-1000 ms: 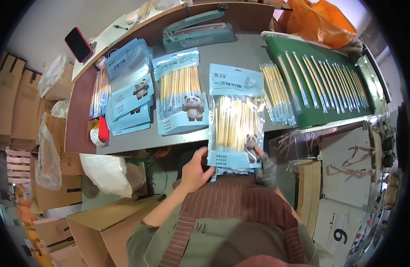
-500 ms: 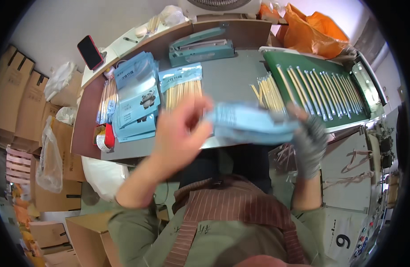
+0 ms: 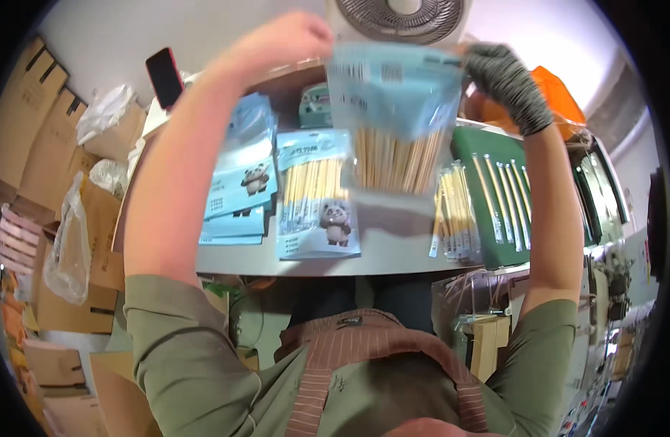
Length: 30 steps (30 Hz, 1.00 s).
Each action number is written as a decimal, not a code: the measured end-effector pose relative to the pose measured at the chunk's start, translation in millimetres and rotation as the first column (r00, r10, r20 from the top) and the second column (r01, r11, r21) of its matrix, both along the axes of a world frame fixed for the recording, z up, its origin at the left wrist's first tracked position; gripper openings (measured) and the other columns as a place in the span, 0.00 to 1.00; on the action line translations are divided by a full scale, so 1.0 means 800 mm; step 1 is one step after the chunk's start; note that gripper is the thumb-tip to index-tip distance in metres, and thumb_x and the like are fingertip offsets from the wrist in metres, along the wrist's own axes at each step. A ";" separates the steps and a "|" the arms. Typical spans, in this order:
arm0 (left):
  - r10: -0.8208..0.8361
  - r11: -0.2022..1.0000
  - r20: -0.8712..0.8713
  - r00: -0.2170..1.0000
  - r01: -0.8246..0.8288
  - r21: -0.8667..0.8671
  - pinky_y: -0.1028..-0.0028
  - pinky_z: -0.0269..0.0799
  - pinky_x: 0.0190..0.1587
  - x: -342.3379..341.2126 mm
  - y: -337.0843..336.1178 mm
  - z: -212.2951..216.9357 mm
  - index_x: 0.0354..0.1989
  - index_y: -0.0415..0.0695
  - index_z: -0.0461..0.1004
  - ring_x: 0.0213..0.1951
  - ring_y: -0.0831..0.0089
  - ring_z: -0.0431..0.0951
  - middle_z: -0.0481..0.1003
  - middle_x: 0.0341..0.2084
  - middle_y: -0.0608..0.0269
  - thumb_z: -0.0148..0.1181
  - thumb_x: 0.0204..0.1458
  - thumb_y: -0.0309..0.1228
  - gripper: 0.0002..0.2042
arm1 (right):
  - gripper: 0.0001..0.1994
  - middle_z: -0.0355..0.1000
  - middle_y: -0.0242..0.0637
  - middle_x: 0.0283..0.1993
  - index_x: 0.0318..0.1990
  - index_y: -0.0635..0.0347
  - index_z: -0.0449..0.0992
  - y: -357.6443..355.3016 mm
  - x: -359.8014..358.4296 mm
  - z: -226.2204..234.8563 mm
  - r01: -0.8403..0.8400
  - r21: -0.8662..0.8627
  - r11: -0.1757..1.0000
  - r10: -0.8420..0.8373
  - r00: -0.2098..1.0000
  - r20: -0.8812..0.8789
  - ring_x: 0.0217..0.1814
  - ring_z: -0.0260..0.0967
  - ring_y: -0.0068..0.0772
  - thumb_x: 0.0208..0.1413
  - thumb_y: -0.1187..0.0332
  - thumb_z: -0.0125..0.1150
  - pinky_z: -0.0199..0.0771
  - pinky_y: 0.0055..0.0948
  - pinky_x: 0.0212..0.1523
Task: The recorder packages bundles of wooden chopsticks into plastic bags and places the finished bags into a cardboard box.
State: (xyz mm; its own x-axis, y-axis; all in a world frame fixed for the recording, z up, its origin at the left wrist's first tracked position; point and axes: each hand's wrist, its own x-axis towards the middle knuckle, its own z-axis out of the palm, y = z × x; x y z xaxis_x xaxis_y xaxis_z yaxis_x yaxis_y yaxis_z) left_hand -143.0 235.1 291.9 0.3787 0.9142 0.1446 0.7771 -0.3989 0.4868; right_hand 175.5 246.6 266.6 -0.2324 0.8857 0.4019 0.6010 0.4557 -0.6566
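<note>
I hold up a blue and clear pouch [image 3: 397, 109] by its two top corners, and it hangs upright with chopsticks [image 3: 399, 162] in its lower half. My bare left hand [image 3: 298, 35], blurred, is closed at its left corner. In a grey knit glove, my right hand [image 3: 498, 76] pinches the right corner. Below and to the left, a filled chopstick pouch [image 3: 316, 193] with a panda print lies flat on the table. Beside it is a stack of similar blue pouches [image 3: 236, 193], partly behind my left forearm. Loose wrapped chopsticks [image 3: 456, 211] lie to the right.
A row of wrapped chopsticks [image 3: 504, 200] lies on a green surface [image 3: 488, 251] at the right. The teal heat sealer [image 3: 316, 105] stands behind, partly hidden. At the back are a fan [image 3: 400, 18], a phone [image 3: 164, 78] and an orange bag [image 3: 560, 95]. Cardboard boxes [image 3: 36, 138] stand left.
Both my hands have risen and moved away from me, over the back of the table. The pouch has gone from lying nearly level between them to hanging upright. My view has shifted somewhat.
</note>
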 end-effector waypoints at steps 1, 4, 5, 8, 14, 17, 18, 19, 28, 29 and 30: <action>0.052 0.997 0.015 0.999 -0.052 0.049 0.74 0.70 0.36 -0.003 -0.025 0.025 0.40 0.38 0.74 0.32 0.74 0.74 0.75 0.29 0.60 0.54 0.48 0.27 0.12 | 0.10 0.68 0.26 0.19 0.39 0.59 0.79 -0.013 -0.022 0.011 -0.058 0.022 0.998 0.059 0.996 -0.073 0.17 0.57 0.10 0.56 0.66 0.53 0.59 0.12 0.18; -0.069 0.949 0.153 0.986 0.018 0.314 0.70 0.69 0.50 -0.047 -0.082 -0.006 0.48 0.41 0.73 0.47 0.69 0.73 0.75 0.42 0.62 0.50 0.50 0.21 0.16 | 0.11 0.68 0.26 0.20 0.41 0.55 0.79 -0.079 -0.086 -0.003 -0.130 0.020 0.991 0.132 0.974 -0.185 0.24 0.67 0.14 0.55 0.62 0.57 0.66 0.16 0.22; -0.177 0.880 0.038 0.983 0.141 0.454 0.69 0.64 0.55 -0.062 -0.089 -0.035 0.49 0.42 0.72 0.52 0.67 0.70 0.73 0.47 0.60 0.48 0.51 0.19 0.16 | 0.11 0.69 0.27 0.20 0.41 0.54 0.79 -0.091 -0.101 -0.039 -0.139 -0.007 0.990 0.133 0.957 -0.259 0.24 0.67 0.17 0.55 0.62 0.57 0.68 0.18 0.24; -0.288 0.896 0.016 0.958 0.263 0.357 0.65 0.59 0.62 -0.086 -0.120 -0.184 0.51 0.46 0.71 0.61 0.57 0.62 0.67 0.55 0.57 0.46 0.41 0.10 0.26 | 0.13 0.72 0.38 0.31 0.44 0.54 0.78 -0.120 -0.112 -0.194 -0.228 0.110 0.967 0.223 0.973 0.055 0.33 0.70 0.34 0.50 0.72 0.61 0.71 0.31 0.36; -0.146 0.982 -0.106 0.984 0.157 0.107 0.60 0.58 0.61 -0.086 -0.204 -0.374 0.57 0.44 0.65 0.62 0.57 0.61 0.62 0.60 0.65 0.54 0.49 0.26 0.23 | 0.18 0.72 0.42 0.30 0.48 0.54 0.76 -0.168 -0.135 -0.352 -0.192 -0.218 0.957 0.194 0.981 -0.015 0.30 0.69 0.37 0.48 0.77 0.55 0.69 0.29 0.36; 0.061 0.898 -0.181 0.982 0.025 0.439 0.65 0.60 0.53 -0.074 -0.209 -0.382 0.55 0.45 0.67 0.54 0.63 0.68 0.66 0.56 0.60 0.59 0.46 0.33 0.24 | 0.17 0.74 0.40 0.32 0.48 0.55 0.76 -0.177 -0.137 -0.355 -0.206 -0.166 0.964 0.202 0.979 -0.041 0.32 0.70 0.38 0.49 0.77 0.55 0.70 0.29 0.38; 0.062 0.897 -0.186 0.981 0.027 0.442 0.65 0.60 0.53 -0.077 -0.202 -0.388 0.55 0.45 0.67 0.54 0.63 0.68 0.66 0.56 0.60 0.59 0.46 0.33 0.24 | 0.17 0.74 0.40 0.32 0.48 0.55 0.76 -0.176 -0.139 -0.355 -0.207 -0.161 0.965 0.203 0.978 -0.046 0.32 0.70 0.38 0.49 0.77 0.55 0.70 0.29 0.38; 0.099 0.861 -0.319 0.942 0.079 0.502 0.65 0.61 0.53 -0.079 -0.197 -0.391 0.53 0.45 0.68 0.53 0.63 0.69 0.67 0.54 0.60 0.57 0.46 0.32 0.22 | 0.17 0.74 0.40 0.33 0.48 0.55 0.76 -0.178 -0.139 -0.356 -0.208 -0.160 0.965 0.204 0.978 -0.041 0.32 0.71 0.38 0.49 0.77 0.55 0.70 0.29 0.38; 0.090 0.791 -0.503 0.860 0.245 0.561 0.63 0.59 0.54 -0.059 -0.209 -0.367 0.52 0.48 0.70 0.55 0.66 0.67 0.68 0.54 0.65 0.51 0.48 0.29 0.20 | 0.13 0.73 0.41 0.29 0.45 0.53 0.77 -0.196 -0.135 -0.375 -0.137 -0.091 0.986 0.120 0.978 -0.171 0.30 0.72 0.36 0.52 0.74 0.55 0.71 0.29 0.34; 0.136 0.740 -0.517 0.845 0.260 0.620 0.62 0.58 0.55 -0.052 -0.210 -0.372 0.53 0.48 0.70 0.56 0.67 0.66 0.67 0.55 0.66 0.51 0.48 0.29 0.21 | 0.13 0.74 0.42 0.31 0.45 0.53 0.78 -0.198 -0.135 -0.374 -0.141 -0.131 0.981 0.119 0.980 -0.162 0.31 0.72 0.37 0.52 0.74 0.55 0.71 0.30 0.35; 0.184 0.685 -0.526 0.831 0.275 0.675 0.61 0.58 0.55 -0.044 -0.212 -0.373 0.54 0.49 0.69 0.57 0.67 0.65 0.66 0.55 0.66 0.51 0.48 0.30 0.21 | 0.13 0.74 0.42 0.31 0.45 0.53 0.78 -0.200 -0.134 -0.373 -0.146 -0.126 0.981 0.124 0.978 -0.168 0.31 0.72 0.37 0.52 0.74 0.55 0.71 0.30 0.35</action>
